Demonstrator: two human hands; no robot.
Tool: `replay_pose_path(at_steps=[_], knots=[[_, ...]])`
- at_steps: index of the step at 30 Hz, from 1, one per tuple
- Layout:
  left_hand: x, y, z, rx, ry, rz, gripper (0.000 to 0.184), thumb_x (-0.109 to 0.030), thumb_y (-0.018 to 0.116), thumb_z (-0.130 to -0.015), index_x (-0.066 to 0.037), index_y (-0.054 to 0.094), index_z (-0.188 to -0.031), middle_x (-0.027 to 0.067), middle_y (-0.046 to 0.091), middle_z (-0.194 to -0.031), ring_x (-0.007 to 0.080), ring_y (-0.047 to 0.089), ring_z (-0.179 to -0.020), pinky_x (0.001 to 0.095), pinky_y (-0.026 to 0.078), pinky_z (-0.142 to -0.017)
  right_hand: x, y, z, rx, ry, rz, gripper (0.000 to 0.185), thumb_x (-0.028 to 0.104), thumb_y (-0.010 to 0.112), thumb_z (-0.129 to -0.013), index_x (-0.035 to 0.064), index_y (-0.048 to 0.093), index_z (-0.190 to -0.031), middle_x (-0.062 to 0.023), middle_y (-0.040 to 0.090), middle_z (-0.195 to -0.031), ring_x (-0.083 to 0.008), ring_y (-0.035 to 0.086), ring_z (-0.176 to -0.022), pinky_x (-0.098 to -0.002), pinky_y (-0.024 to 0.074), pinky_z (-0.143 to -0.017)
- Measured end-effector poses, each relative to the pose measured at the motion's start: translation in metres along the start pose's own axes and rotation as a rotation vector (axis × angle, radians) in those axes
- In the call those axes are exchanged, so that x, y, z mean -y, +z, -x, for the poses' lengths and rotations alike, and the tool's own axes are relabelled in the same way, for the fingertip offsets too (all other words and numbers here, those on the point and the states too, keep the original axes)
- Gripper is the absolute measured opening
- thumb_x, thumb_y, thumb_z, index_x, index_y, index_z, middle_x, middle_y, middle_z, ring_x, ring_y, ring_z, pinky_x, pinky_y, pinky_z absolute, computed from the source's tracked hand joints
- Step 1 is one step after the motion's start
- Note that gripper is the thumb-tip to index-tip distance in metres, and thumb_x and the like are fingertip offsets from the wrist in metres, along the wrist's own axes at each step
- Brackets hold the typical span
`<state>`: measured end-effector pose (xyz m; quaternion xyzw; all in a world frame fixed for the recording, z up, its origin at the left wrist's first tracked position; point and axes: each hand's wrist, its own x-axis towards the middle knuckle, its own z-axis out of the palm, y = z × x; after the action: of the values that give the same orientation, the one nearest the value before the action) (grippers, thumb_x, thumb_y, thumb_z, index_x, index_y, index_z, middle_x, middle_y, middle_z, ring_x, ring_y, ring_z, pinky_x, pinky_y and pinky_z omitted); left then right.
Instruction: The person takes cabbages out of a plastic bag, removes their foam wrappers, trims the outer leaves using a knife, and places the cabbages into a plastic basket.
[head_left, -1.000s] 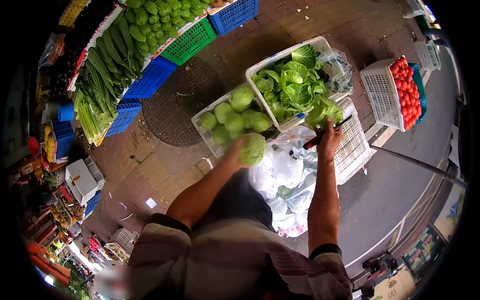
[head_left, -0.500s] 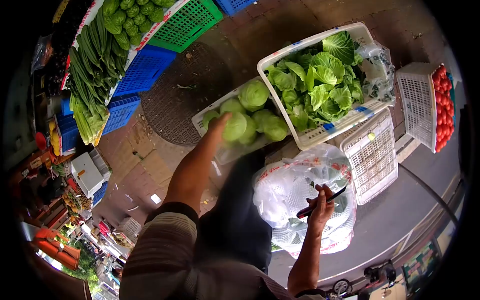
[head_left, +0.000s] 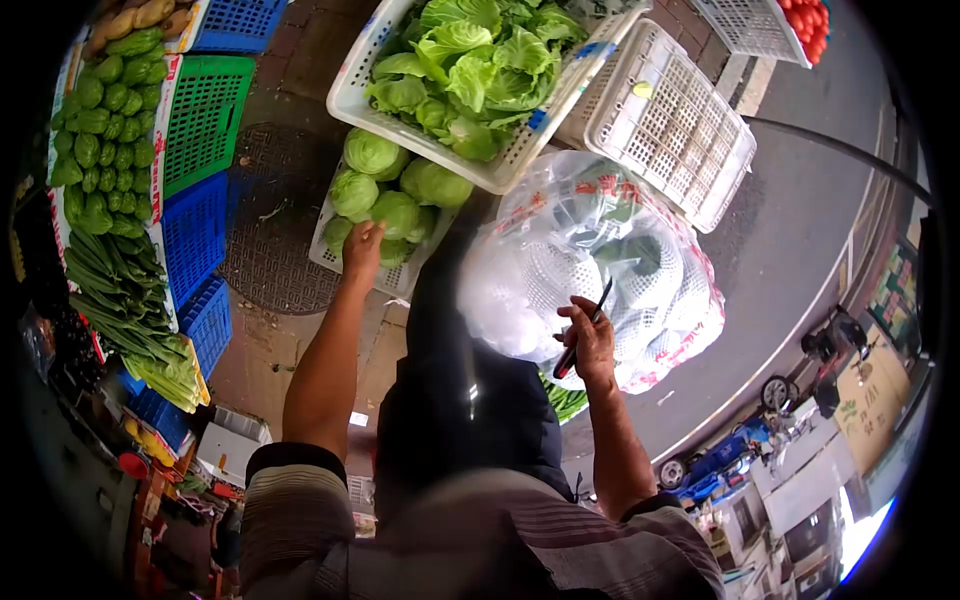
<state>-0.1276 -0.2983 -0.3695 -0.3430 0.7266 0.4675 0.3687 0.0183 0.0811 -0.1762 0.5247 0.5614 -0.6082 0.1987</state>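
Fingers of the left hand were bent and close together at the near edge of a round green cabbage; whether they had gripped it or only touched it, I could not tell. That cabbage lay among several other heads in a low white crate with a perforated wall, which they filled nearly from side to side. Fingers of the right hand were curled around a knife, its dark blade pointing up and away from the body, over a big clear plastic bag with red print.

Inside the bag, bundles in white netting sat with some dark green leaves. Beyond it, just above the cabbage crate, a larger white crate was heaped with loose green leaves and had blue tape on its rim. Next to that, a further white crate bore a small yellow-green scrap. At the upper right, another white crate held red tomatoes.

Along the left, a green crate and blue crates stood against a display of bitter melons and long green vegetables.
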Motion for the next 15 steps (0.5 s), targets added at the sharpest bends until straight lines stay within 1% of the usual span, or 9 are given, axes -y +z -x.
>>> replay_pose_path(at_steps=[1, 3, 5, 7, 9, 11, 12, 13, 15], knots=[[-0.012, 0.023, 0.033, -0.013, 0.088, 0.018, 0.040, -0.034, 0.066, -0.098, 0.001, 0.062, -0.118, 0.0097, 0.066, -0.110, 0.0189, 0.063, -0.099, 0.0314, 0.050, -0.089, -0.016, -0.006, 0.005, -0.013, 0.027, -0.009, 0.049, 0.027, 0.065, -0.095, -0.0077, 0.056, -0.128, -0.0117, 0.071, -0.092, -0.0117, 0.056, -0.056, -0.0307, 0.0596, -0.067], [-0.018, 0.072, 0.077, 0.208, 0.222, 0.118, 0.034, -0.025, 0.069, -0.097, 0.002, 0.063, -0.115, 0.0081, 0.070, -0.108, 0.0181, 0.066, -0.097, 0.0294, 0.051, -0.088, -0.036, -0.018, 0.020, -0.029, 0.160, 0.017, 0.045, 0.024, 0.065, -0.092, -0.0077, 0.059, -0.123, -0.0093, 0.071, -0.090, -0.0121, 0.058, -0.060, -0.0302, 0.0585, -0.066], [-0.031, 0.121, 0.118, 0.395, 0.313, -0.003, 0.028, -0.018, 0.070, -0.095, 0.001, 0.064, -0.114, 0.0122, 0.070, -0.112, 0.0189, 0.067, -0.102, 0.0301, 0.052, -0.088, -0.058, -0.029, 0.035, -0.072, 0.120, -0.027, 0.042, 0.023, 0.066, -0.091, -0.0074, 0.061, -0.120, -0.0114, 0.070, -0.093, -0.0136, 0.061, -0.063, -0.0296, 0.0562, -0.063], [-0.069, 0.170, 0.170, 0.513, 0.650, -0.215, 0.028, -0.015, 0.073, -0.091, 0.000, 0.065, -0.113, 0.0144, 0.071, -0.112, 0.0231, 0.068, -0.103, 0.0346, 0.053, -0.089, -0.062, -0.036, 0.052, -0.148, 0.107, -0.111, 0.035, 0.022, 0.061, -0.097, -0.0049, 0.059, -0.119, -0.0087, 0.072, -0.090, -0.0090, 0.053, -0.054, -0.0284, 0.0542, -0.062], [-0.099, 0.223, 0.204, 0.444, 1.059, -0.218, 0.028, -0.015, 0.075, -0.087, -0.002, 0.067, -0.111, 0.0157, 0.071, -0.109, 0.0299, 0.067, -0.104, 0.0393, 0.053, -0.090, -0.074, -0.049, 0.059, -0.217, 0.125, -0.210, 0.033, 0.021, 0.061, -0.098, -0.0032, 0.058, -0.120, -0.0080, 0.072, -0.090, -0.0079, 0.052, -0.053, -0.0295, 0.0560, -0.063], [-0.114, 0.264, 0.209, 0.666, 1.072, -0.300, 0.034, -0.017, 0.077, -0.084, -0.003, 0.068, -0.113, 0.0166, 0.070, -0.111, 0.0358, 0.065, -0.107, 0.0423, 0.051, -0.094, -0.084, -0.062, 0.062, -0.283, 0.120, -0.283, 0.032, 0.020, 0.062, -0.098, -0.0024, 0.058, -0.121, -0.0079, 0.072, -0.090, -0.0078, 0.052, -0.052, -0.0305, 0.0570, -0.064], [-0.103, 0.280, 0.201, 0.764, 1.015, -0.399, 0.039, -0.022, 0.077, -0.083, -0.004, 0.067, -0.117, 0.0170, 0.070, -0.114, 0.0361, 0.064, -0.108, 0.0426, 0.049, -0.096, -0.091, -0.069, 0.063, -0.299, 0.137, -0.293, 0.031, 0.019, 0.062, -0.098, -0.0013, 0.058, -0.121, -0.0076, 0.072, -0.090, -0.0078, 0.051, -0.052, -0.0320, 0.0578, -0.063], [-0.086, 0.293, 0.186, 0.813, 0.992, -0.609, 0.043, -0.032, 0.073, -0.087, -0.006, 0.067, -0.120, 0.0159, 0.069, -0.119, 0.0359, 0.064, -0.111, 0.0430, 0.049, -0.098, -0.102, -0.075, 0.063, -0.314, 0.108, -0.322, 0.030, 0.019, 0.063, -0.098, -0.0003, 0.058, -0.121, -0.0077, 0.072, -0.090, -0.0078, 0.052, -0.052, -0.0318, 0.0574, -0.062], [-0.023, 0.301, 0.143, 0.731, 0.870, -0.925, 0.048, -0.040, 0.068, -0.089, -0.006, 0.067, -0.123, 0.0157, 0.069, -0.123, 0.0354, 0.063, -0.115, 0.0445, 0.048, -0.100, -0.121, -0.083, 0.069, -0.332, 0.121, -0.344, 0.030, 0.018, 0.062, -0.098, -0.0001, 0.058, -0.122, -0.0081, 0.072, -0.091, -0.0079, 0.052, -0.053, -0.0315, 0.0571, -0.061]])
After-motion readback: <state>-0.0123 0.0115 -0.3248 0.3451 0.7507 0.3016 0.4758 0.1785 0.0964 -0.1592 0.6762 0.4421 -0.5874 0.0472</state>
